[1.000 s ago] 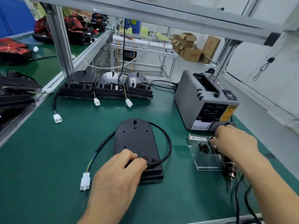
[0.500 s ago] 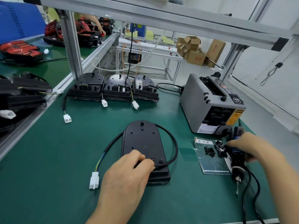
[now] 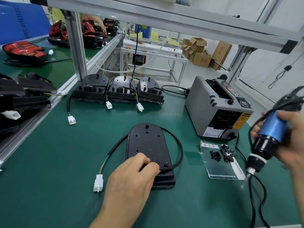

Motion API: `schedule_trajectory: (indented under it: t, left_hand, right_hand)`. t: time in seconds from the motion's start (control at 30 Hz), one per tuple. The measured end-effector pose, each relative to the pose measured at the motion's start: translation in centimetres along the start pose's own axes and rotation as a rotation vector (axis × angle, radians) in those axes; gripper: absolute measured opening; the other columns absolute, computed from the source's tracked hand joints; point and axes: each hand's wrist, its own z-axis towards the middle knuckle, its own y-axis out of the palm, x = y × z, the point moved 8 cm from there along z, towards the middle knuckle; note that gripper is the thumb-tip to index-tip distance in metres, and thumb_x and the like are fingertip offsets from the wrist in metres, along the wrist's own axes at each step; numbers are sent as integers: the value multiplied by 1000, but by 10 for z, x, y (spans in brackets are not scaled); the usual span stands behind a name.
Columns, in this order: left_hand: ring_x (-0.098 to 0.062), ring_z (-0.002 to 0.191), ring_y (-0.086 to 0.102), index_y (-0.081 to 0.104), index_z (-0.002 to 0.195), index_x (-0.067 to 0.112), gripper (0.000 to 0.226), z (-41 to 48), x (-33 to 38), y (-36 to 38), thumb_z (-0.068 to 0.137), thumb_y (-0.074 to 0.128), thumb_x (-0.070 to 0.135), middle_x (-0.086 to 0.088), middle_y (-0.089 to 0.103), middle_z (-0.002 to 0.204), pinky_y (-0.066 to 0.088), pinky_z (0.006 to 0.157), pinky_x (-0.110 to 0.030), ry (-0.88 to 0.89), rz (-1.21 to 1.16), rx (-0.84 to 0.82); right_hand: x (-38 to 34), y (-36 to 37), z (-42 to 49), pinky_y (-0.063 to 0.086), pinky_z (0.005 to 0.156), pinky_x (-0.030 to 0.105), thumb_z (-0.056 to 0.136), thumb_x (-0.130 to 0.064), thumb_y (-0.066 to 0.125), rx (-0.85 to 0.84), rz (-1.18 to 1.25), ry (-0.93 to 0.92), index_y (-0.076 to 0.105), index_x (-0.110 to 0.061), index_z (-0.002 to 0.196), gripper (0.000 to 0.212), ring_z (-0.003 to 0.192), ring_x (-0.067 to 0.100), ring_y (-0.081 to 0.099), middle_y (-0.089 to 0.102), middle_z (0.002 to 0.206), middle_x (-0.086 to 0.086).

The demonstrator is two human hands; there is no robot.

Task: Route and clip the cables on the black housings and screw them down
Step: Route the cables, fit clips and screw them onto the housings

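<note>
A black housing (image 3: 146, 145) lies flat on the green mat in front of me. Its black cable (image 3: 178, 145) loops round the right side and ends in a white connector (image 3: 98, 183) at the left. My left hand (image 3: 131, 176) rests on the housing's near end, with thumb and forefinger pinching the cable close to a screw hole. My right hand (image 3: 289, 135) grips a blue and black electric screwdriver (image 3: 264, 142) lifted above the mat at the right, bit pointing down and left.
A clear bag (image 3: 220, 160) with black screws and clips lies right of the housing. A grey tape dispenser (image 3: 217, 106) stands behind it. Three more housings (image 3: 118, 91) with cables line the back. An aluminium post (image 3: 76, 45) rises at left.
My right hand picked the screwdriver up off the mat beside the bag and raised it to the right. My left hand stayed on the housing's cable.
</note>
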Motion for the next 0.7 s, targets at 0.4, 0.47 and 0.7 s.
schedule_trajectory:
  t: [0.4,0.47,0.7]
  left_hand:
    - [-19,66,60,68,76,20,10,-1,-1,1,82,60,20,3,58,77,47,43,-34,-10,-6,-2]
    - [-20,65,60,67,77,19,3,-1,-2,2,77,67,16,3,57,77,47,43,-35,-10,-13,2]
    - [-20,67,60,67,78,19,6,-2,-4,5,76,70,14,2,58,78,47,44,-34,-10,-9,6]
  right_hand:
    - [19,164,-39,52,56,28,71,-43,78,-326,272,-103,56,-12,102,50,56,15,57,60,66,-1]
    - [23,178,-43,52,55,27,73,-45,76,-352,234,-119,57,-13,102,47,55,15,58,60,65,-3]
    - [36,204,-52,50,52,26,84,-36,65,-449,155,-186,57,-16,98,25,55,17,61,67,88,8]
